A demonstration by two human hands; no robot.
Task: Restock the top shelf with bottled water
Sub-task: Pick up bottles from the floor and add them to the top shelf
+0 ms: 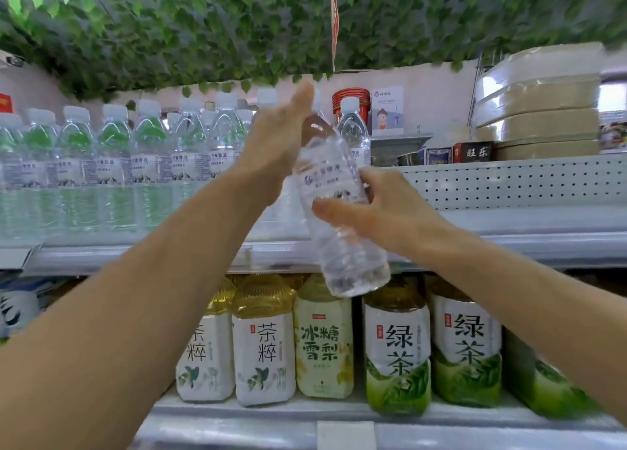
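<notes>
Water bottle (pixel 334 208): held tilted between both hands, cap end up toward top shelf (pixel 509 242), base hanging below shelf edge, above tea bottles (pixel 397 354). Right hand (pixel 383 212): curled round label band, thumb across front. Left hand (pixel 281 140): against upper shoulder near neck, fingers mostly straight, full wrap not discernible. Row of stocked water bottles (pixel 112 164): left of left hand. Single bottle (pixel 353 130) standing just behind held one. Risk: tilted entry likely to clip that standing bottle or shelf lip, toppling neighbours. Risk: smooth wet-looking plastic, slip probable if right grip loosens.
</notes>
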